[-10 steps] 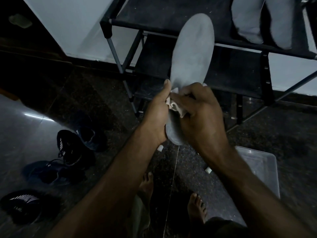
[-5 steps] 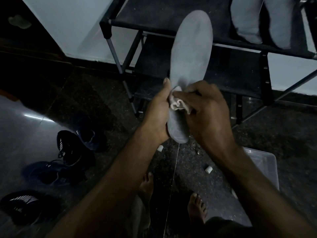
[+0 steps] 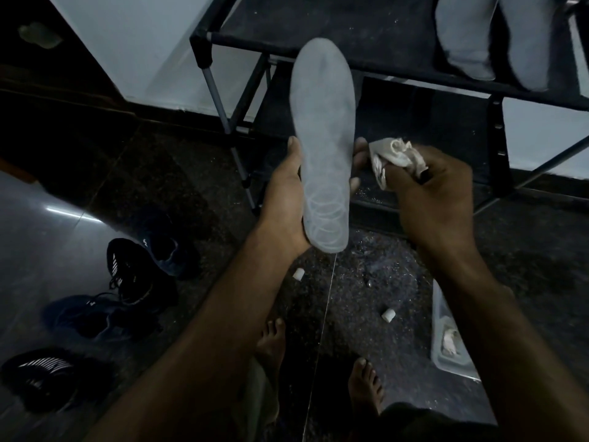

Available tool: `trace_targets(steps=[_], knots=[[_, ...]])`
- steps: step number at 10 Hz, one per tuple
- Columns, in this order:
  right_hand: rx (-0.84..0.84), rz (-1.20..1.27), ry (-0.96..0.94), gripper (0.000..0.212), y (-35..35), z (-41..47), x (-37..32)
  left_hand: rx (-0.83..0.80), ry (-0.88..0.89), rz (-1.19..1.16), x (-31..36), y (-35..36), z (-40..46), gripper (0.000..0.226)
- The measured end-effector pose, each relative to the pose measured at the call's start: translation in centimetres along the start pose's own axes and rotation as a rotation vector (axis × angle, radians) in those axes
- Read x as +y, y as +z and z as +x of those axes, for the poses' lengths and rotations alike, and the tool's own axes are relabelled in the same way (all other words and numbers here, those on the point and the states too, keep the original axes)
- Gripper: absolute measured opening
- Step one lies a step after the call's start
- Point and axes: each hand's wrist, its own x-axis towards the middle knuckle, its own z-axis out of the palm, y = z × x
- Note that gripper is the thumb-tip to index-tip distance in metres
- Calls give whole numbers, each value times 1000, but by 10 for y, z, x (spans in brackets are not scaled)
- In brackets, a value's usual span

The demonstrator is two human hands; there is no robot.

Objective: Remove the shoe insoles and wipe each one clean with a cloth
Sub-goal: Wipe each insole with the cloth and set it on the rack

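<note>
Before the black fabric shoe rack (image 3: 366, 30), the left hand (image 3: 287, 202) grips the long pale grey foam insole (image 3: 323, 135) upright by its heel end, while the right hand (image 3: 433, 199) clutches a crumpled off-white cloth (image 3: 395, 154) just beside it.

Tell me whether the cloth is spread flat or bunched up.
Bunched up. The cloth is a crumpled wad gripped in the right hand, folds poking out, beside the insole.

a black shoe rack (image 3: 366, 30) stands far against a pale wall (image 3: 143, 43). two small white cylinders (image 3: 298, 274) lie apart on the dark speckled floor (image 3: 366, 282), and a clear plastic tub (image 3: 446, 346) sits near right.
</note>
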Motion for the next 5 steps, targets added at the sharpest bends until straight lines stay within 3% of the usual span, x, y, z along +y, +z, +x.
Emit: trace_targets(steps=[1, 3, 4, 5], knots=[[-38, -116, -111, 7, 4, -4, 1, -25, -1, -51, 3, 1, -4, 62], [-172, -490, -449, 18, 16, -12, 4, -11, -58, -79, 9, 4, -10, 72], [-268, -502, -528, 17, 18, -14, 3, 75, -86, 38, 13, 5, -18, 69], [-232, -538, -512, 19, 16, -14, 1, 115, -50, 109, 14, 8, -23, 64]])
